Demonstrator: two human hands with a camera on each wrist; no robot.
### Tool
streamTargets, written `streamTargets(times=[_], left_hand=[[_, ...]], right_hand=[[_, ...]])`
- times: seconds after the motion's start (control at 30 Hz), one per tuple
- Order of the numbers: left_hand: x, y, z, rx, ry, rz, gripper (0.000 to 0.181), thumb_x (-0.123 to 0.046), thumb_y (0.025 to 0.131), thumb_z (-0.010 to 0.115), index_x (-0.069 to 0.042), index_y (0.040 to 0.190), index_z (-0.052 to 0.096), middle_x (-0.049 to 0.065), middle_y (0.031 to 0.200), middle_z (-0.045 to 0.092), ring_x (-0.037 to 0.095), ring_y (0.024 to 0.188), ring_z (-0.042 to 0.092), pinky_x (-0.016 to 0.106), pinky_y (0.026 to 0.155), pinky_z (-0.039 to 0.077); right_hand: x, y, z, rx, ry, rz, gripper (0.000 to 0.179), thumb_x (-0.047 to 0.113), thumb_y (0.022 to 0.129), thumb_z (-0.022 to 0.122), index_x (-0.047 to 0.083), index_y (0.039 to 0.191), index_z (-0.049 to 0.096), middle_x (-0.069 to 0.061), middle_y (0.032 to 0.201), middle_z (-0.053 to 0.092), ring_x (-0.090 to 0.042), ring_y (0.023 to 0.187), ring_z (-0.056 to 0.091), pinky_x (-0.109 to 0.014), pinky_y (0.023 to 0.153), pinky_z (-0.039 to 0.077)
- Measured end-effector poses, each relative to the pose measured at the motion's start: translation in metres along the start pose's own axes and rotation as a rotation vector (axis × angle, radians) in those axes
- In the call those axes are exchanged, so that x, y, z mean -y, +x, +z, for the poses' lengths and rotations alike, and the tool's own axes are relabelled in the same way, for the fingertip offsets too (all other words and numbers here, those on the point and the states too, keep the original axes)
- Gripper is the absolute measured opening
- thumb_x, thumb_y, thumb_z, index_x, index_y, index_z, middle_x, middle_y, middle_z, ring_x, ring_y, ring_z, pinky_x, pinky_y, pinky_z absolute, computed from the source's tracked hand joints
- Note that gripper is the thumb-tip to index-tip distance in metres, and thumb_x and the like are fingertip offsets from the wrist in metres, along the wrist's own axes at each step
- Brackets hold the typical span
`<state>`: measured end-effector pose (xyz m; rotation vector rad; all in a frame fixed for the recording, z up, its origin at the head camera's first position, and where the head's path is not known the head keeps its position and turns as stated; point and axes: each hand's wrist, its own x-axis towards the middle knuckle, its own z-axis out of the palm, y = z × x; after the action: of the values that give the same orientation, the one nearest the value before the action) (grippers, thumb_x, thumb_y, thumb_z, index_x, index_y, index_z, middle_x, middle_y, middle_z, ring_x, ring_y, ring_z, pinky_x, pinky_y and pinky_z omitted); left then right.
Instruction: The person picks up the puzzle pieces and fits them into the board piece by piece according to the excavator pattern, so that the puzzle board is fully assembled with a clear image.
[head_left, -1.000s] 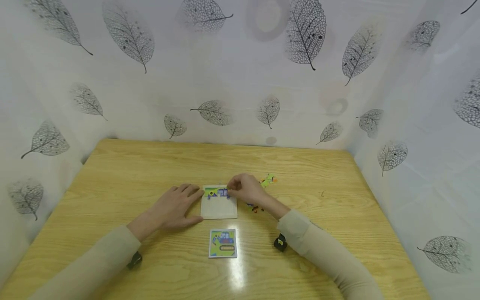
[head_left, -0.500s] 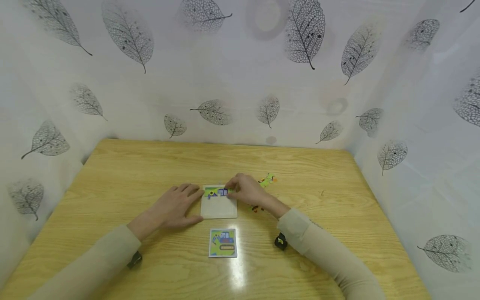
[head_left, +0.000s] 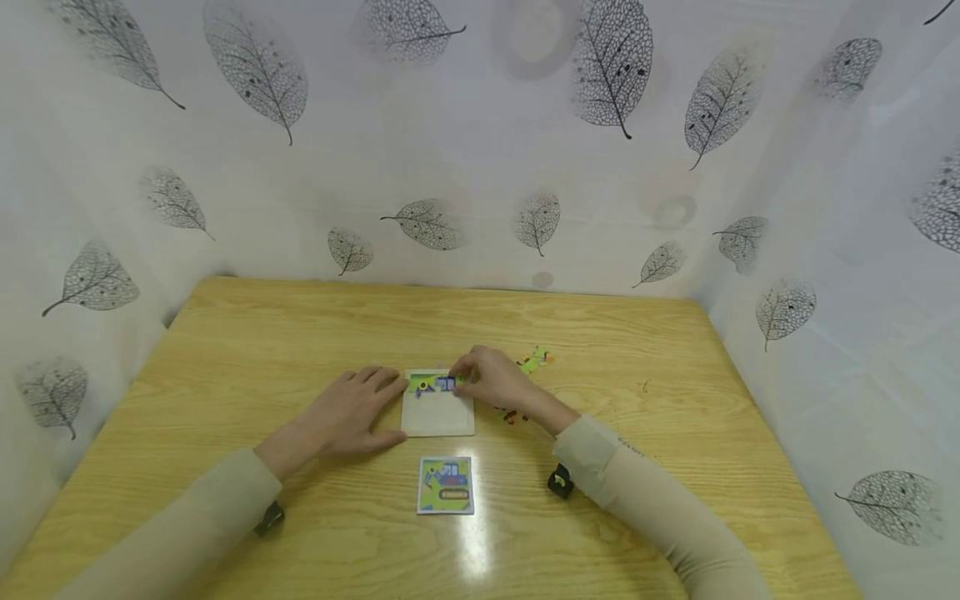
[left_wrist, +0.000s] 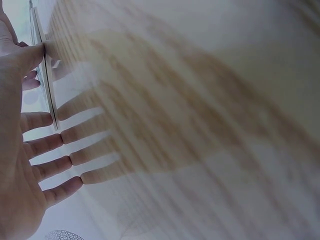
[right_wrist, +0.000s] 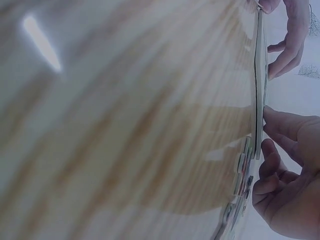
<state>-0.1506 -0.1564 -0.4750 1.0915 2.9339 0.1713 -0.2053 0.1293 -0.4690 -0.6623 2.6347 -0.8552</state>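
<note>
A white puzzle tray point(head_left: 438, 419) lies flat on the table, with several green and purple jigsaw pieces point(head_left: 424, 385) along its far side. My left hand point(head_left: 356, 418) rests at the tray's left side, fingers spread and straight, the thumb by the near left corner. In the left wrist view these fingers point(left_wrist: 52, 162) reach down to the tabletop beside the tray edge. My right hand point(head_left: 495, 380) is over the far right corner, thumb and index finger pinching a jigsaw piece at the tray surface. The fingers mostly hide that piece. Its other fingers point(right_wrist: 267, 190) are curled.
Nearer the body lies a square picture card point(head_left: 446, 487) showing an excavator. Loose green pieces point(head_left: 535, 360) lie beyond the right hand, and darker pieces point(head_left: 512, 416) lie partly under its wrist. A leaf-patterned curtain point(head_left: 465, 167) surrounds the wooden table point(head_left: 337, 542).
My right hand has shifted very slightly left over the tray's far right corner, and the purple piece by its fingertips now sits in line with the row. The left hand stays still.
</note>
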Motion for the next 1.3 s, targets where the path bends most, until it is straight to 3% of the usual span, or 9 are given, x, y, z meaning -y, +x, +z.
streamTargets(times=[0.27, 0.43, 0.57, 0.67, 0.93, 1.3], left_hand=[[-0.001, 0.000, 0.000, 0.001, 0.005, -0.002, 0.082, -0.066, 0.095, 0.064, -0.009, 0.153, 0.054, 0.018, 0.152, 0.056, 0.040, 0.139, 0.055, 0.061, 0.107, 0.054], [-0.001, 0.000, -0.001, 0.009, 0.008, -0.003, 0.081, -0.066, 0.095, 0.063, -0.009, 0.152, 0.054, 0.018, 0.152, 0.056, 0.039, 0.139, 0.054, 0.061, 0.106, 0.054], [0.000, -0.001, -0.001, 0.004, 0.009, -0.002, 0.081, -0.066, 0.095, 0.063, -0.009, 0.152, 0.054, 0.018, 0.152, 0.056, 0.039, 0.139, 0.054, 0.061, 0.105, 0.055], [0.000, -0.001, -0.001, 0.003, 0.010, 0.002, 0.081, -0.066, 0.096, 0.062, -0.009, 0.152, 0.054, 0.018, 0.152, 0.056, 0.039, 0.138, 0.054, 0.061, 0.105, 0.055], [0.000, -0.001, 0.000, 0.008, 0.006, 0.006, 0.081, -0.066, 0.096, 0.062, -0.008, 0.152, 0.054, 0.018, 0.152, 0.056, 0.039, 0.138, 0.055, 0.061, 0.107, 0.054], [-0.001, -0.001, -0.001, 0.017, 0.011, 0.006, 0.081, -0.066, 0.096, 0.062, -0.009, 0.153, 0.053, 0.017, 0.153, 0.056, 0.039, 0.139, 0.054, 0.061, 0.108, 0.054]], right_hand=[[0.003, -0.002, -0.002, 0.010, -0.036, -0.011, 0.031, 0.023, 0.094, 0.080, 0.012, 0.122, 0.077, -0.003, 0.110, 0.071, -0.014, 0.093, 0.064, -0.026, 0.079, 0.057], [0.000, -0.009, -0.014, 0.039, -0.036, -0.096, 0.034, 0.024, 0.099, 0.074, 0.011, 0.130, 0.073, -0.005, 0.116, 0.072, -0.013, 0.096, 0.064, -0.026, 0.082, 0.056], [-0.007, -0.017, -0.030, 0.037, 0.005, -0.143, 0.034, 0.021, 0.102, 0.070, 0.007, 0.133, 0.070, -0.008, 0.116, 0.074, -0.010, 0.077, 0.061, -0.024, 0.069, 0.054], [-0.011, -0.024, -0.043, 0.027, 0.008, -0.135, 0.035, 0.021, 0.103, 0.069, 0.005, 0.134, 0.070, -0.009, 0.115, 0.074, -0.009, 0.066, 0.056, -0.023, 0.060, 0.050], [-0.024, -0.041, -0.062, -0.019, -0.001, -0.080, 0.035, 0.022, 0.102, 0.070, 0.008, 0.134, 0.070, -0.009, 0.120, 0.074, -0.017, 0.092, 0.065, -0.030, 0.080, 0.056], [-0.042, -0.058, -0.068, -0.044, 0.023, -0.056, 0.035, 0.018, 0.099, 0.073, 0.005, 0.132, 0.070, -0.012, 0.119, 0.074, -0.017, 0.091, 0.066, -0.026, 0.076, 0.057]])
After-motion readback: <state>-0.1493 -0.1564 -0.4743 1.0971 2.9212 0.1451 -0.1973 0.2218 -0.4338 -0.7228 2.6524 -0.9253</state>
